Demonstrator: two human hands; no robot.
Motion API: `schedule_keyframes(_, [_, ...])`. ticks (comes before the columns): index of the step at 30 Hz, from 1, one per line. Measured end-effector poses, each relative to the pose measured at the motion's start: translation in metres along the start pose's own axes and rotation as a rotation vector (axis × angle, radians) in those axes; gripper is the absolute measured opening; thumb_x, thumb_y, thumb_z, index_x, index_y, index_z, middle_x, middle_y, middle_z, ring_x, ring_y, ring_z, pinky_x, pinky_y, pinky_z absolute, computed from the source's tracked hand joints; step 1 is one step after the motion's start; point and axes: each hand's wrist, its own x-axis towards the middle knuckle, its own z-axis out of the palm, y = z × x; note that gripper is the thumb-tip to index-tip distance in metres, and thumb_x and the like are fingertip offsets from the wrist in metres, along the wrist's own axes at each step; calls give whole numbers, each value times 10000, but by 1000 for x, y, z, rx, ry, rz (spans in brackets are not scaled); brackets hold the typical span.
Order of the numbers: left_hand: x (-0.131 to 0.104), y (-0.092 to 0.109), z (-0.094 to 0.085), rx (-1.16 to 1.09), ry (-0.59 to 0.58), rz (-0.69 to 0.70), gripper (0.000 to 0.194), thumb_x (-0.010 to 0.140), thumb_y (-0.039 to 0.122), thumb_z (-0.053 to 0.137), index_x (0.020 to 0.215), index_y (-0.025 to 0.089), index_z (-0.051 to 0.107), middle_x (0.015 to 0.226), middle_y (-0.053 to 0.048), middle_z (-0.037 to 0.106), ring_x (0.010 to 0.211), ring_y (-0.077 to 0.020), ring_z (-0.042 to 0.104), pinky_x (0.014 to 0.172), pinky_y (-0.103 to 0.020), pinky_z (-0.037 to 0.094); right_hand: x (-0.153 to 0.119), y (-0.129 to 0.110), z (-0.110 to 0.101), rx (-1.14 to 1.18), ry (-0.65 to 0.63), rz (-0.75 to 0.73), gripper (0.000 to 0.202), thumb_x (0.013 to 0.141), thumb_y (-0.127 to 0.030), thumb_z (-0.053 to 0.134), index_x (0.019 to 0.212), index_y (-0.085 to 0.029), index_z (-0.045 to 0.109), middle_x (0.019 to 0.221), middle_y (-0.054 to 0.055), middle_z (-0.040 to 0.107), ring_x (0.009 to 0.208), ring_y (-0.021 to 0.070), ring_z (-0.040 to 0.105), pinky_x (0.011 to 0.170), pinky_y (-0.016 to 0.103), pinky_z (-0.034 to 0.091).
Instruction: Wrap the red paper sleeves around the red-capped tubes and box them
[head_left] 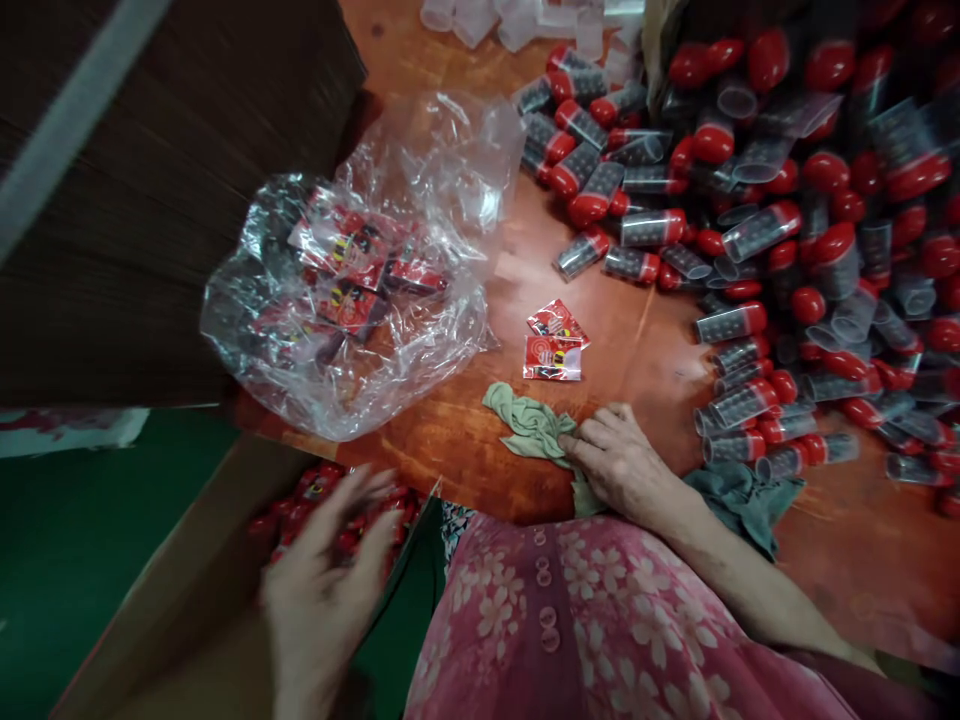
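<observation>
My left hand (330, 570) is smeared by motion, with thumb and fingers apart and nothing seen between them. Beneath it is a cardboard box (195, 530) beside the table, holding red-topped pieces (315, 485). On the tabletop my right hand (619, 460) rests near the edge, fingers closed on the end of a crumpled light green cloth (529, 420). Just beyond the cloth lie two small red printed packets (553, 358), one partly over the other. Further left, a clear plastic bag (427, 350) lies open with several similar packets (349, 255) inside.
Many clear tubes with red caps (652, 228) are heaped along the right of the orange table (450, 440). Frosted clear cups (517, 20) lie at the back. A dark green cloth (746, 500) sits by my right forearm. A dark brown box (172, 200) stands at left.
</observation>
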Motion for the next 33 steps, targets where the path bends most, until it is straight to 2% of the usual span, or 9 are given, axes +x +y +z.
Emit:
schedule_keyframes(4, [44,44,75,65,-194,681,564,911,339,619,1422,173,448,1426,-165,560,1363,-303,499,1103,-459,452,12,4,4,44,70,-84,275,999,-155,454,787,-156,628,700,18,535,739,175,397,788,343,308])
schedule_keyframes(8, [64,47,107,199,-86,821,536,891,387,633,1319,92,504,1203,-196,636,1205,-323,570,1071,-508,439,28,4,10,10,121,-89,294,1017,-211,451,760,-167,587,720,23,537,750,177,400,779,336,320])
schedule_keyframes(11, [65,38,109,216,-46,796,528,881,431,606,1253,65,525,1099,-200,629,1092,-330,570,994,-507,456,40,2,16,10,72,-114,244,1013,-256,473,824,-177,607,760,23,568,760,179,427,754,330,340])
schedule_keyframes(14, [65,33,109,208,-13,759,339,905,296,527,1185,106,544,1000,-162,630,952,-295,568,844,-436,470,48,0,13,97,22,-90,232,1013,-269,478,873,-171,636,823,30,630,781,171,483,771,313,398])
schedule_keyframes(20, [65,39,103,341,-88,725,357,851,37,425,1183,97,541,952,-147,625,830,-262,549,713,-373,449,41,13,-23,188,93,108,208,1009,-246,490,1056,-149,667,1043,97,701,949,194,564,876,347,461])
schedule_keyframes(23, [62,48,86,318,-230,717,437,890,99,440,1326,90,467,1090,-167,634,941,-279,582,792,-414,501,36,29,-27,10,75,237,273,976,-203,530,1223,-144,631,1182,153,668,1017,260,532,857,419,452])
schedule_keyframes(27, [69,66,66,146,-401,751,578,926,227,530,1463,127,343,1400,-174,534,1322,-286,485,1068,-455,465,37,43,-11,-89,47,277,305,973,-208,532,1256,-159,634,1198,146,657,1011,275,499,825,426,433])
schedule_keyframes(30, [87,79,70,68,-238,806,530,909,211,601,1410,163,438,1351,-162,582,1266,-269,549,1048,-433,498,39,48,-1,-112,45,245,270,979,-161,497,1185,-163,672,1164,128,667,994,258,493,816,412,421])
schedule_keyframes(33, [110,89,90,96,-97,862,500,905,183,612,1386,150,481,1317,-179,611,1198,-277,604,1002,-435,535,40,51,2,-98,45,221,264,988,-160,474,1153,-170,680,1111,121,666,981,246,490,815,407,424])
